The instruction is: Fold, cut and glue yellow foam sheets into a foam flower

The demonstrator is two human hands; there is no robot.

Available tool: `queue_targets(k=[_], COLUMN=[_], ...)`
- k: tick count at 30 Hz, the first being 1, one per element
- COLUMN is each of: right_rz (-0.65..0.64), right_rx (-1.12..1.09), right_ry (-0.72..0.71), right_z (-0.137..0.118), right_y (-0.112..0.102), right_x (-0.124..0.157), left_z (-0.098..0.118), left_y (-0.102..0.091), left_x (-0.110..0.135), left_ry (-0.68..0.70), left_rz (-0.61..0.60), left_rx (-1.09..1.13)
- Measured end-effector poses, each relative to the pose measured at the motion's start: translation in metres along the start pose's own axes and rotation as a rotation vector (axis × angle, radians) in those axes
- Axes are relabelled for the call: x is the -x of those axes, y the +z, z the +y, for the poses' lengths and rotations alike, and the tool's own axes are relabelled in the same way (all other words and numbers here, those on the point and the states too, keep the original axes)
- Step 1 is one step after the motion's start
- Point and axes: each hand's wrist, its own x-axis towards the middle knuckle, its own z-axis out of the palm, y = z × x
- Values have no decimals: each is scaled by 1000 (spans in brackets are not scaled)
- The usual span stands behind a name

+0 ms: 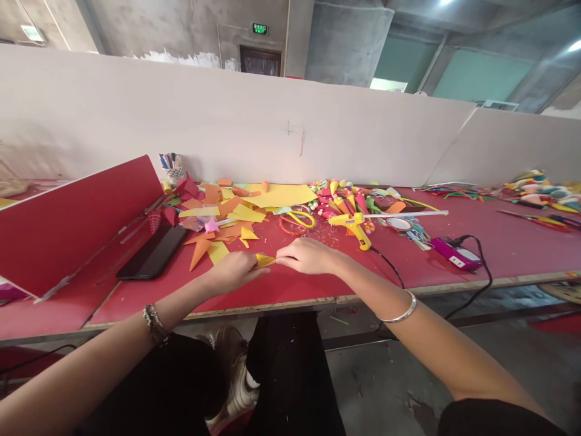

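Both of my hands meet over the front of the red table (454,266). My left hand (236,270) and my right hand (306,255) each pinch an end of a small yellow foam piece (265,260), holding it just above the table. The fingers of both hands are closed on it. A beaded bracelet sits on my left wrist and a silver bangle on my right.
Behind my hands lie orange and yellow foam scraps (236,215), yellow-handled scissors (297,217), a yellow glue gun (354,227) with a black cord, and a purple device (456,253). A black phone (152,251) lies at left beside a red board (72,221). A white partition stands behind.
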Motion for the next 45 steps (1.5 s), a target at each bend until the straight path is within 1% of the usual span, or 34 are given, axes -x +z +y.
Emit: queue_targets(k=[1, 3, 6, 8, 10, 12, 15, 17, 19, 20, 22, 23, 25, 27, 28, 30, 31, 32, 33, 34, 35, 36, 38, 39, 40, 42, 43, 44, 45], right_rz=[-7, -18, -22, -5, 55, 155, 303, 354, 345, 319, 244, 206, 140, 75, 22, -143, -241, -332, -396, -413, -377, -294, -73, 18, 78, 118, 117, 113, 106], right_rx=[-19, -42, -26, 24, 130, 300, 545, 620, 626, 606, 529, 476, 347, 171, 52, -231, -372, -490, -572, -607, -588, -513, -237, -69, 93, 332, 404, 447, 467], right_ry=[0, -7, -27, -42, -41, -51, -126, -164, -149, -126, -69, -43, 3, 15, 3, -37, -54, -60, -58, -50, -44, -38, -20, -18, -23, -50, -67, -75, -72], right_z=[1, 3, 4, 3, 1, -1, -1, -1, -3, -4, -7, -9, -11, -11, -10, -6, -3, -2, -1, 0, -1, -3, -8, -11, -13, -17, -19, -20, -21], right_y=[0, -2, -3, -1, 4, 12, 23, 27, 28, 27, 24, 22, 17, 13, 12, 11, 12, 13, 13, 15, 16, 17, 18, 19, 20, 22, 23, 23, 23], right_x=[-1, -2, -3, -3, -3, -2, -2, -2, -2, -2, -2, -2, -1, -1, -1, -1, -1, -1, -1, -2, -2, -3, -4, -5, -5, -4, -4, -3, -2], left_z=[0, 1, 2, 1, 0, 1, 5, 9, 11, 12, 11, 11, 10, 9, 10, 12, 14, 15, 16, 17, 17, 16, 13, 11, 9, 5, 4, 3, 3], left_y=[0, 0, 2, 4, 4, 2, -1, -3, -4, -4, -5, -6, -7, -8, -7, -6, -6, -5, -5, -6, -6, -8, -10, -11, -11, -10, -9, -8, -7], left_x=[0, 1, 3, 3, 2, 0, -2, -1, 0, 1, 4, 5, 8, 10, 11, 14, 15, 15, 15, 14, 13, 12, 7, 5, 3, 2, 1, 2, 3], left_ry=[1, 32, 65, 33, -12, -46, -92, -121, -125, -106, -35, 10, 108, 226, 301, 457, 521, 562, 571, 542, 472, 376, 165, 80, 22, -26, -35, -37, -38], left_rz=[31, 33, -47, -94, -116, -122, -140, -161, -168, -164, -126, -98, -27, 44, 68, 76, 60, 41, 22, 11, 8, 1, -56, -113, -181, -307, -342, -351, -333], left_rx=[-45, 7, 268, 429, 545, 618, 737, 826, 857, 827, 651, 510, 160, -207, -365, -599, -670, -711, -725, -710, -665, -581, -282, -82, 123, 461, 558, 605, 610])
